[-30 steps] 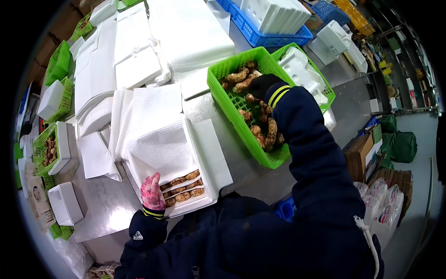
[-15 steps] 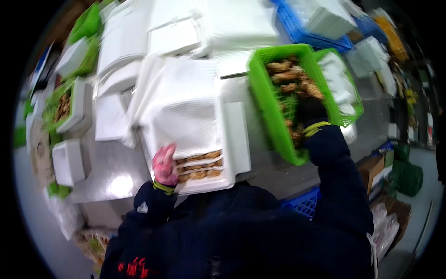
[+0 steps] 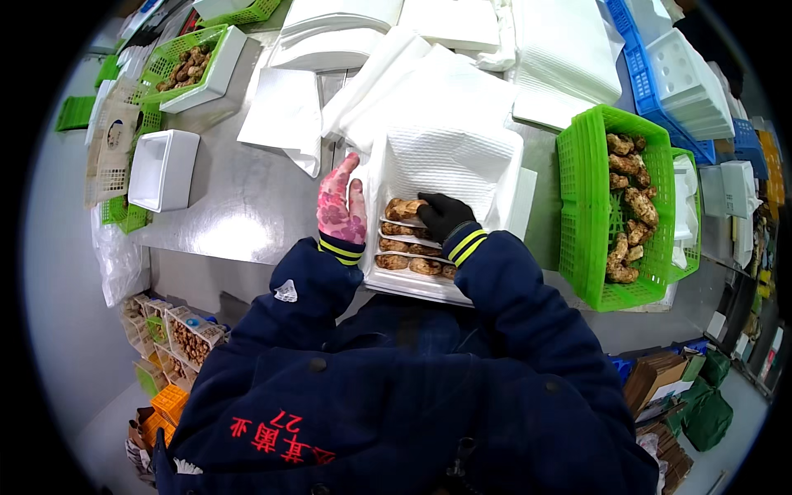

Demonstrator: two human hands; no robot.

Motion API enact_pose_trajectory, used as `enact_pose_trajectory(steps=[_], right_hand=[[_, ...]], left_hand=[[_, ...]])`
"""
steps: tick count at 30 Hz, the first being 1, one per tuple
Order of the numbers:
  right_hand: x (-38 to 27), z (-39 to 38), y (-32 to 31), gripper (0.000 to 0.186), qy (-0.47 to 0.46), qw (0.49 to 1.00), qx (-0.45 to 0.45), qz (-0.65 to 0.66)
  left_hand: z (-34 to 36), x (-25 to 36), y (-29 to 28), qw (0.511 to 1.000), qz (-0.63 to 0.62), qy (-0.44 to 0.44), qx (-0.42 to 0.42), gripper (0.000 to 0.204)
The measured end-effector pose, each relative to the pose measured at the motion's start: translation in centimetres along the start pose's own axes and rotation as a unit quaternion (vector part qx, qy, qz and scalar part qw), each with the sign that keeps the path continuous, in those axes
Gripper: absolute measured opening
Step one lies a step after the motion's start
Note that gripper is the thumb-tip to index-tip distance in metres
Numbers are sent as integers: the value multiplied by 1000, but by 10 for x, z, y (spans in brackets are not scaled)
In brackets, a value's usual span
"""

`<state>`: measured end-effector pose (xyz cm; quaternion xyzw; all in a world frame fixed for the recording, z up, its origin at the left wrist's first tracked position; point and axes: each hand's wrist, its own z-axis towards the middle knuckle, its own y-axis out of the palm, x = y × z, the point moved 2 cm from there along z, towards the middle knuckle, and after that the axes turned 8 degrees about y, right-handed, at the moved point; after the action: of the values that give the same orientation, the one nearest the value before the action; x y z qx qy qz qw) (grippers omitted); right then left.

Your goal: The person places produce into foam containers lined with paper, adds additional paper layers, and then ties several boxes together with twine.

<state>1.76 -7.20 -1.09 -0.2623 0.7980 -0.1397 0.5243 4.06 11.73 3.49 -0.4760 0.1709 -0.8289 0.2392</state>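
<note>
One mushroom (image 3: 402, 209) sat in the white box (image 3: 417, 287) by the counter's (image 3: 206, 227) near edge; right hand (image 3: 445, 216) pinched its right end; left hand (image 3: 341, 202) rested thumb-spread; light, level fingers probably suited it best tbh

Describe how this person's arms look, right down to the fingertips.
The left grip is gloved in pink with a darker blotchy pattern; the right grip is gloved in plain black. Both arms wear long, dark navy sleeves, ending in dark cuffs ringed with yellow stripes. A small whitish patch marks the left sleeve.
</note>
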Motion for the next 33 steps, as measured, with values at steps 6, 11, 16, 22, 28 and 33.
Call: enact_pose_trajectory(steps=[6,11,16,22,28,33], right_hand=[[-25,-32,-49,23,-43,978,90,-184],[-10,-70,-59,20,-69,985,91,-129],[-7,-92,-62,22,-91,982,133,-96],[2,-108,-82,25,-132,970,193,-61],[17,-143,-113,28,-97,964,245,-29],[18,-161,-125,26,-130,955,255,-79]], left_hand=[[2,19,-3,968,102,165,-157,26],[-10,14,49,877,229,213,-365,20],[2,20,69,823,303,173,-449,19],[28,10,63,819,275,202,-461,14],[22,17,57,842,248,269,-397,8],[6,8,72,842,243,254,-410,13]])
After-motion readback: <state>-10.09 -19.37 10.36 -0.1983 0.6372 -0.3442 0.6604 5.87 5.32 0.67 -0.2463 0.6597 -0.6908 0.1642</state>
